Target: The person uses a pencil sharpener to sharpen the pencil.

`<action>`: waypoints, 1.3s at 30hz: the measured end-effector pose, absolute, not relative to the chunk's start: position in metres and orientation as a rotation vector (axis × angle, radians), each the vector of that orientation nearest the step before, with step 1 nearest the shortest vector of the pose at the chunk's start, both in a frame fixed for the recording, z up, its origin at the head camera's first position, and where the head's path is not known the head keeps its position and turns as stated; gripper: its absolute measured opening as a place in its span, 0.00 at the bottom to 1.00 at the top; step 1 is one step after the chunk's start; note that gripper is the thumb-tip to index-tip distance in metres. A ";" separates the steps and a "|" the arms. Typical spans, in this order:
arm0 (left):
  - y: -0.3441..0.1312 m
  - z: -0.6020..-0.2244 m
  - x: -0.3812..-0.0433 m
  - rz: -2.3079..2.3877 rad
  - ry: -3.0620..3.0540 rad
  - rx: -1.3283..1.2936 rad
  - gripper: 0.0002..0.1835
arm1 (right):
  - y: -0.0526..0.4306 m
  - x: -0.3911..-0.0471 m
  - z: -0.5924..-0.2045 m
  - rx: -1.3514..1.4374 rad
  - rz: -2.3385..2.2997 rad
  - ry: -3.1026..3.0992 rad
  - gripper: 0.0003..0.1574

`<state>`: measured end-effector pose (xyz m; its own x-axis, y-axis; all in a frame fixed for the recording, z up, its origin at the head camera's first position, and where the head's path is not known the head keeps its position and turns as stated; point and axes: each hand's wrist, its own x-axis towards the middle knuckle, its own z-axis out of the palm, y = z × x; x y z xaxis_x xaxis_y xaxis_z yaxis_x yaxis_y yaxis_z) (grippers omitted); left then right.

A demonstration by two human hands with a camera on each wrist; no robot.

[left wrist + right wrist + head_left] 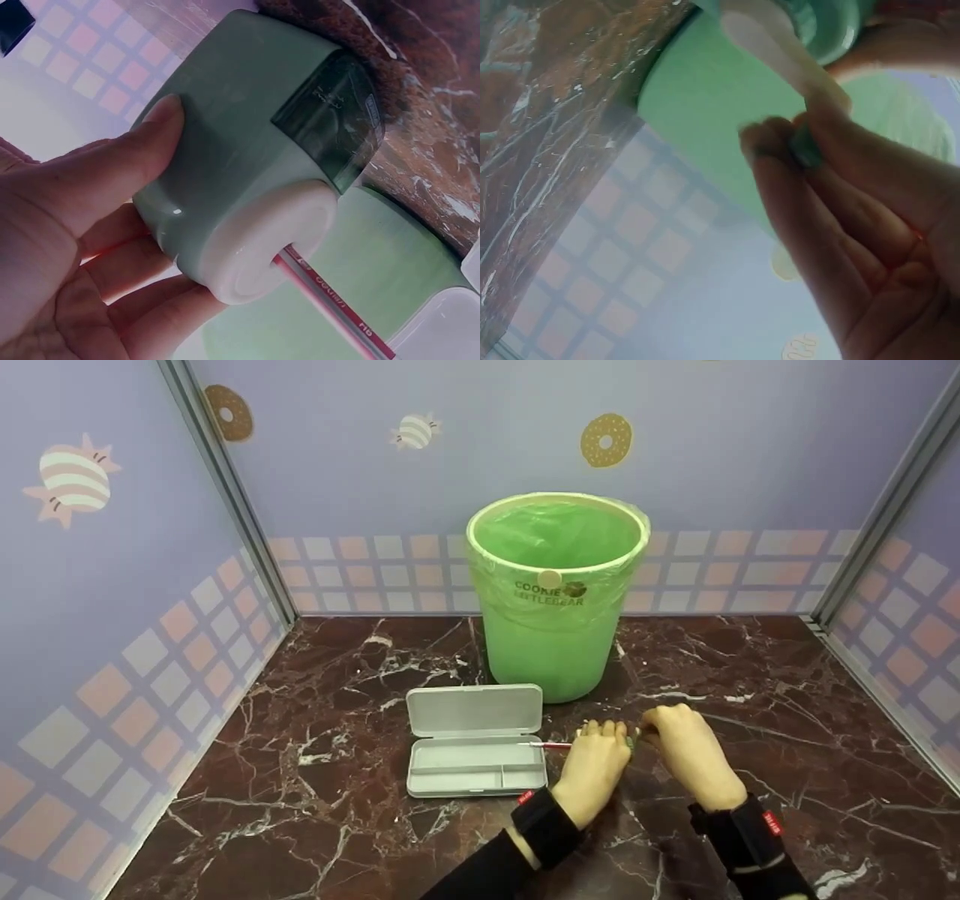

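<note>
My left hand [598, 761] grips a green crank pencil sharpener [232, 112], thumb on one side and fingers on the other. A red pencil [334, 306] sticks out of the hole in the sharpener's white front. Its far end reaches over the open grey pencil case [475, 711] in the head view. My right hand [694, 754] pinches the green knob [805, 146] at the end of the sharpener's pale crank handle [772, 49]. Most of the sharpener is hidden behind my left hand in the head view.
A green trash bin [551, 656] lined with a clear bag stands behind the pencil case and hands. Patterned walls [360, 495] enclose the dark red marbled tabletop [300, 825] at the back and both sides.
</note>
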<state>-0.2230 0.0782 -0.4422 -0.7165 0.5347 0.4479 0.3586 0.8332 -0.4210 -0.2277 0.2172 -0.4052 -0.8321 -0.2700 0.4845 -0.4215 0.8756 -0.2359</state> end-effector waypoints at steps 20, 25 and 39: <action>0.078 -0.443 -0.226 0.371 -2.418 -0.642 0.13 | 0.216 -0.247 -0.429 0.420 0.477 -2.506 0.05; 0.079 -0.443 -0.225 0.359 -2.439 -0.657 0.14 | 0.216 -0.250 -0.436 0.398 0.459 -2.502 0.05; 0.079 -0.443 -0.224 0.328 -2.428 -0.675 0.15 | 0.216 -0.258 -0.452 0.406 0.481 -2.494 0.06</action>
